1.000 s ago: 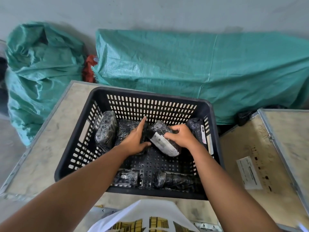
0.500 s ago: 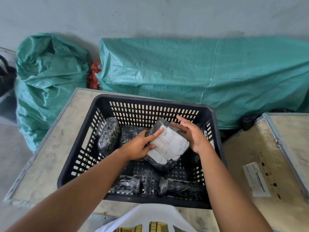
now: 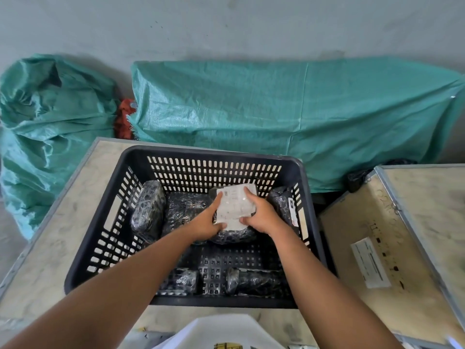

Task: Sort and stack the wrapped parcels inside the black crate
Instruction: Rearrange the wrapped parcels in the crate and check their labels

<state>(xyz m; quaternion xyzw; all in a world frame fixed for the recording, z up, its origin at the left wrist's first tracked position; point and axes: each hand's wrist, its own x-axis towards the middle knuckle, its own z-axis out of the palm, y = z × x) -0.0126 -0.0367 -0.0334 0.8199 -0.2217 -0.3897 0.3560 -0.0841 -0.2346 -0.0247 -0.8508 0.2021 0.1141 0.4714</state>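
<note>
Both hands are inside the black crate (image 3: 305, 172), which sits on a pale counter (image 3: 63, 222). The left hand (image 3: 205, 224) and the right hand (image 3: 263, 216) close their fingers from either side on one wrapped parcel with a white label (image 3: 235, 207), label face up, set against the far wall at about 12 o'clock in the crate.

Six parcels can be counted in the crate. Four stand in the far row: one upright at 10 o'clock (image 3: 148, 210), a dark one (image 3: 185, 210) just beside it, the labelled one in the hands, and one at 2 o'clock (image 3: 283, 205) leaning by the right wall. Two more lie along the near wall, one at 7 o'clock (image 3: 182, 282) and a longer one at 5 o'clock (image 3: 254, 280). The middle of the crate floor is bare.

Behind the counter lie two green woven sacks: a bunched one at 10 o'clock (image 3: 47, 132) and a long one (image 3: 289, 117) across the back. A wooden case with a paper label (image 3: 370, 263) stands at 3 o'clock.
</note>
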